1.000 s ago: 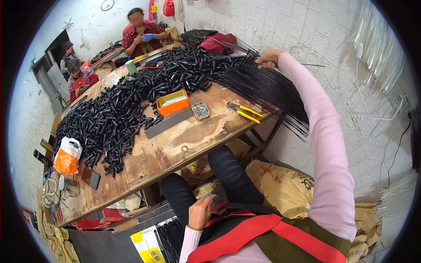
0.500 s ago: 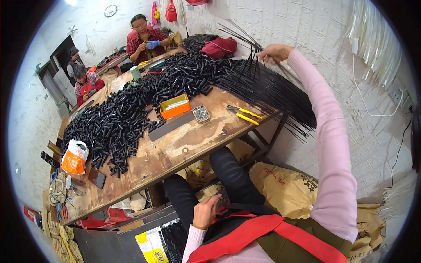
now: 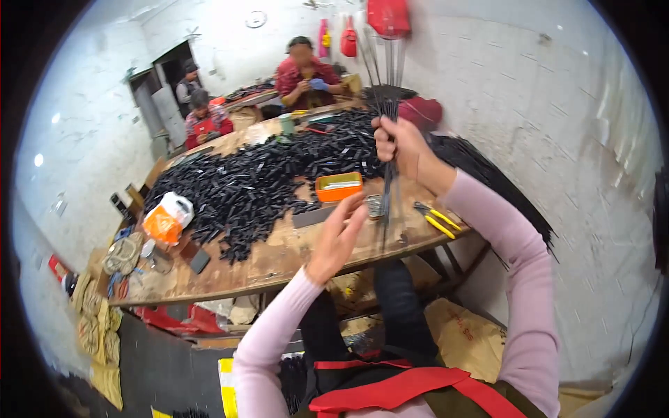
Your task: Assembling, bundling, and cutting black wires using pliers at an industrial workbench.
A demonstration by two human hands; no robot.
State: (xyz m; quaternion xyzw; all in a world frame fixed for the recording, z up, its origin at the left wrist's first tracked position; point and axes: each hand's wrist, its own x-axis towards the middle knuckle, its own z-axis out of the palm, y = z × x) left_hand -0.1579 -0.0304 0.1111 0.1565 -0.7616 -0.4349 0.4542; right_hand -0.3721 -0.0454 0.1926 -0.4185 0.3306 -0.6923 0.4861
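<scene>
My right hand (image 3: 404,148) is closed round a bundle of thin black rods (image 3: 387,184), which stands nearly upright above the table; its ends are blurred. My left hand (image 3: 338,240) is raised beside the bundle's lower part, fingers stretched out and holding nothing. More black rods (image 3: 498,181) lie in a long pile by the wall on the right. A large heap of short black tubes (image 3: 237,181) spreads over the wooden table (image 3: 279,261). Behind my left fingertips stand an orange box (image 3: 339,195) and a small container of metal bits (image 3: 374,206), partly hidden.
Yellow-handled pliers (image 3: 440,224) lie near the table's front edge. At the left are a white and orange plastic bag (image 3: 167,217), a glass jar (image 3: 157,256) and a phone (image 3: 199,261). Beyond the heap, a person in a red checked shirt (image 3: 287,76) works; two others are farther left.
My right hand has brought rods from the right-hand pile to the table's front and turned them upright. My left hand has risen from my lap toward them. The view has shifted.
</scene>
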